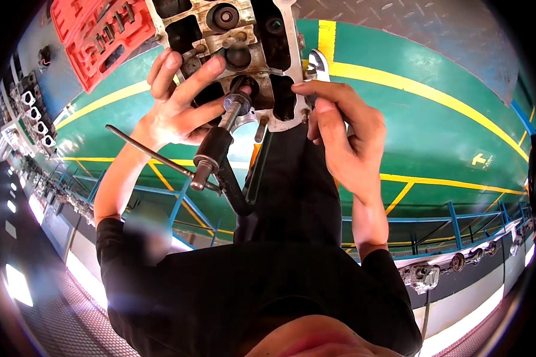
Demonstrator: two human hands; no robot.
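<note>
Rightward of hands (354, 134), yellow lettering (488, 161).

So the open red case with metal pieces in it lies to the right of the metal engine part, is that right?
Not quite: the head view shows the open red case with metal pieces in it lying to the left of the metal engine part.

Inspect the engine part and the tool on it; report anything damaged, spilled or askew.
Nothing clearly stands out. The thin dark metal handle bar on the black metal screw clamp slants, but that looks normal for a turning handle. The silver-grey cast-metal engine head looks grimy, with no visible spill.
</note>
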